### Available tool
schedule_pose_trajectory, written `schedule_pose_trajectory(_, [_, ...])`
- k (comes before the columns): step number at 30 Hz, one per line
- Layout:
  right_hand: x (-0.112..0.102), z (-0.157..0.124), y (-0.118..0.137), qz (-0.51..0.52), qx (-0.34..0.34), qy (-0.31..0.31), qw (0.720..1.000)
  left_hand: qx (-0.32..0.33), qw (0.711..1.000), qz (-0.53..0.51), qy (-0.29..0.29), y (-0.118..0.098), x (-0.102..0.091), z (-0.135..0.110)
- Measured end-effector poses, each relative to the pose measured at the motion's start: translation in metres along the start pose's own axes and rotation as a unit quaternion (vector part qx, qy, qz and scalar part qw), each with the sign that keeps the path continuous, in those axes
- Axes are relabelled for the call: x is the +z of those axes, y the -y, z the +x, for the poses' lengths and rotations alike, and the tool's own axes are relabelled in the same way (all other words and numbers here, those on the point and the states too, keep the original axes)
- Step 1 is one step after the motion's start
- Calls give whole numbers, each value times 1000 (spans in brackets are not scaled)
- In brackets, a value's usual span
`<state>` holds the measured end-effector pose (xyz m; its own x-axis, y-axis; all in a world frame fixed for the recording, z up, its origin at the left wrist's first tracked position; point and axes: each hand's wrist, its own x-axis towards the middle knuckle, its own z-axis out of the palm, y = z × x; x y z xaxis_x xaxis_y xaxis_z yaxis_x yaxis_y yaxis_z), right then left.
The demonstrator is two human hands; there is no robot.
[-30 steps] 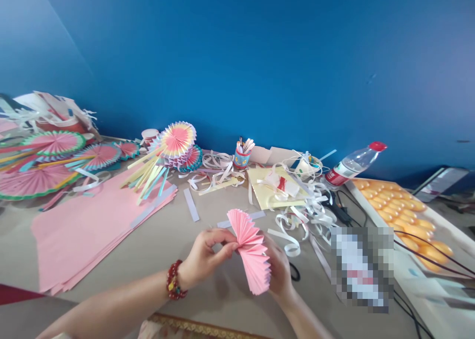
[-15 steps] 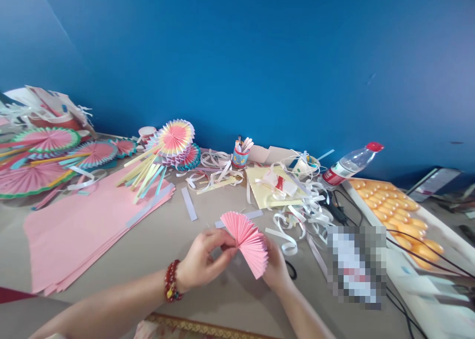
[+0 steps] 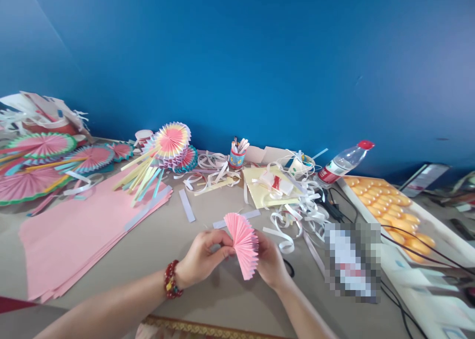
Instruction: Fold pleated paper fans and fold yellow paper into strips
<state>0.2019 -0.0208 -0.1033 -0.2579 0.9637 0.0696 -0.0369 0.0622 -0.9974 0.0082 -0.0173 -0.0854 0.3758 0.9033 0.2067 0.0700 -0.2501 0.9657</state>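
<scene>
Now the pink pleated paper fan (image 3: 244, 247) spreads as one unbroken half-round; a second ago a notch split it into an upper and a lower wing, so the folds have come together into a single even spread. I hold it up over the near middle of the grey-brown table (image 3: 129, 260), with a lavender paper strip (image 3: 220, 224) lying just beyond it. My left hand (image 3: 203, 261) pinches the gathered inner point, thumb and forefinger closed on it. My right hand (image 3: 272, 262) is at the right-hand pleated edge, but its fingertips are behind the folds, so I cannot tell whether they grip or only steady. By the far wall, a small blue-and-red decorated cup (image 3: 237, 159) stands with pens and pale sticks upright inside. At far left, a reddish round tub (image 3: 52, 127) is crammed with papers and white strips. Nearer the middle, a white-and-red paper cup (image 3: 143, 137) shows nothing of its inside. On the right, a clear plastic bottle with a red cap (image 3: 343, 166) leans beside the curled white ribbons (image 3: 285, 242); what its labelled lower part holds I cannot tell.
</scene>
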Motion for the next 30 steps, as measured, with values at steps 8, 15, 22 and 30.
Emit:
schedule_pose_trajectory(8, [-1,-2,11,42,-45,64,996,-170,934,-312,17,6,4,1])
schedule_pose_trajectory(15, [-3,-2,10,-76,-126,-27,989,-214,859,-463,31,2,-2,5])
schedule_pose_trajectory(22, [-5,4,-1,-45,-102,-131,985,-188,830,-524,43,9,-3,4])
schedule_pose_trajectory(30, [-9,8,16,-15,-102,-97,990,-222,802,-548,89,13,-4,5])
